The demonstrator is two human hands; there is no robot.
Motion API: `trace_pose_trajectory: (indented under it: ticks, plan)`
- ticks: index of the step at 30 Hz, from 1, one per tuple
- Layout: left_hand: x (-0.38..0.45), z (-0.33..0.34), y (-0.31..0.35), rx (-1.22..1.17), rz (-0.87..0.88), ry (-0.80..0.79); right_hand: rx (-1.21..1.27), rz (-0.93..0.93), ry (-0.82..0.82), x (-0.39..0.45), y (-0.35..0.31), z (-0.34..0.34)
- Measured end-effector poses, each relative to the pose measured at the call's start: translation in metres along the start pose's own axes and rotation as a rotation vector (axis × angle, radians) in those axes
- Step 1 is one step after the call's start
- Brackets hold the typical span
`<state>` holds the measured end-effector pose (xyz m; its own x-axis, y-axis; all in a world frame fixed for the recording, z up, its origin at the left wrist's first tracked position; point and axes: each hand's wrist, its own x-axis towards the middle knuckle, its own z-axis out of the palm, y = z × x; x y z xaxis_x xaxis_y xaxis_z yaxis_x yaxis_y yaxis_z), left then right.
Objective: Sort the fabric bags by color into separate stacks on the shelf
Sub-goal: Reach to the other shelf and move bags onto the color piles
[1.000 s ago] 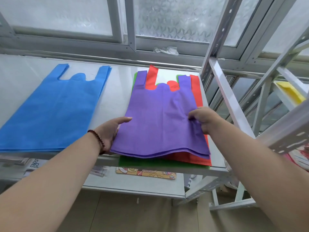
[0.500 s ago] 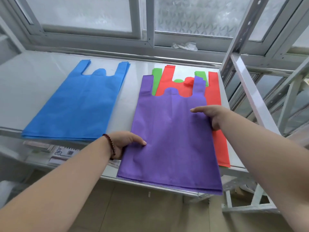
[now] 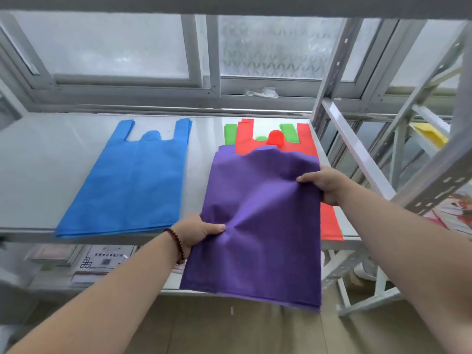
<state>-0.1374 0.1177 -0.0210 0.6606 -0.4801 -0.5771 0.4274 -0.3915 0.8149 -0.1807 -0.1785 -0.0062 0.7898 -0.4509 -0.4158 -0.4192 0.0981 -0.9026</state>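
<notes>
Right now I see the purple bag [image 3: 260,226] held up in both hands, in front of the shelf [image 3: 51,154]. It is bent and wrinkled in the middle, and its bottom edge hangs down past the front of the shelf. Its top end is folded over and sits above the other bags on the right.

My left hand [image 3: 196,232] pinches the left side of the purple bag, with the thumb on top of the cloth. A dark bead bracelet [image 3: 176,245] sits on that wrist. My right hand [image 3: 324,183] grips the right edge of the bag higher up, with the thumb on top and the fingers curled under.

Under the purple bag lies a red bag [image 3: 329,223], flat on the shelf. Its handles stick out at the back. A green bag [image 3: 229,134] lies under the red one, and I can see only its handles and a thin bit of its edge.

To the left, well apart from these, a blue stack [image 3: 132,182] lies flat on the shelf with its handles toward the window [image 3: 107,47].

Some papers [image 3: 102,261] lie on a lower shelf. At the far right, behind a metal rack [image 3: 357,154], something yellow [image 3: 431,135] shows, but I cannot tell what it is.
</notes>
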Motion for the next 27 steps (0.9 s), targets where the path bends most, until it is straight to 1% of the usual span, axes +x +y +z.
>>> trace_pose_trajectory:
  ticks: [8,14,20,24,27]
  plan:
    - [-0.047,-0.024,0.003,0.029,0.202,-0.126,0.108,-0.169,0.061,-0.102,-0.026,0.003]
    - [-0.082,-0.003,0.016,0.077,0.299,-0.242,0.144,-0.283,0.264,-0.192,-0.031,-0.023]
    - [-0.108,0.063,0.021,0.114,0.371,-0.485,0.17,-0.34,0.497,-0.296,-0.004,-0.078]
    - [-0.12,0.123,0.027,0.178,0.41,-0.596,0.136,-0.342,0.683,-0.355,0.012,-0.117]
    - [-0.131,0.171,0.035,0.214,0.434,-0.66,0.152,-0.361,0.756,-0.389,0.019,-0.151]
